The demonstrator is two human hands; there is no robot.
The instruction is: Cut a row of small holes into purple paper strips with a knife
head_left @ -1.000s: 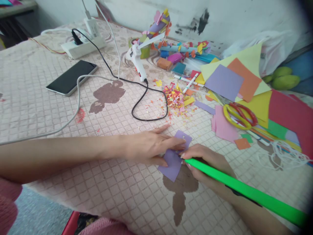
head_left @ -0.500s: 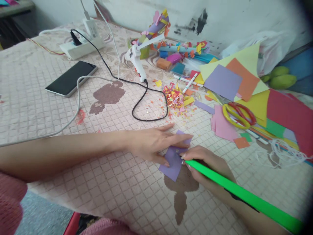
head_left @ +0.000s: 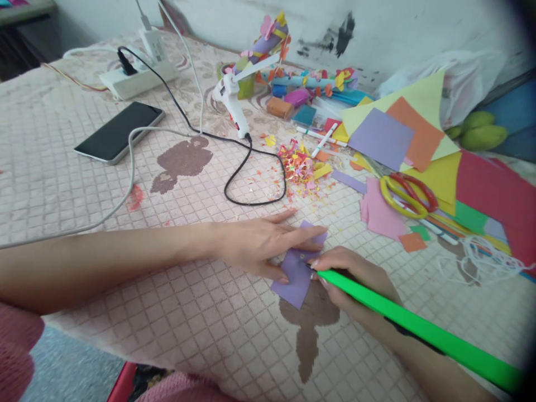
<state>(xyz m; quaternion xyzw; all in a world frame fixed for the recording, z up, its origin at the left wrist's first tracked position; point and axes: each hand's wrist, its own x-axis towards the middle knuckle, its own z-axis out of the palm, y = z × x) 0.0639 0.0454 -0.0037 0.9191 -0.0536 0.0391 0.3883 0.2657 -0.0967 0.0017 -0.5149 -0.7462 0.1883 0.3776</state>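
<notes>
A purple strip of paper (head_left: 296,282) lies at a slant on the quilted tablecloth. My left hand (head_left: 259,245) rests flat across it, its fingers spread, with the thumb and fingertips pressing the paper down. From the right, my right hand (head_left: 355,279) pinches a long bright green pen-like tool (head_left: 402,318) near its narrow dark tip. That tip is at the paper, close to a small pale ring-shaped mark; whether it touches is too small to tell. The tool's far end runs out toward the lower right edge.
Beyond my hands lie paper scraps (head_left: 299,167), a white glue gun (head_left: 232,106) and its looped black cord. A phone (head_left: 119,131) and power strip (head_left: 138,78) are at left. Scissors (head_left: 404,195), coloured sheets (head_left: 383,137) and white string (head_left: 481,262) lie at right.
The whole view has shifted very slightly. Both hands, the purple paper and the green tool keep nearly the same positions relative to one another.
</notes>
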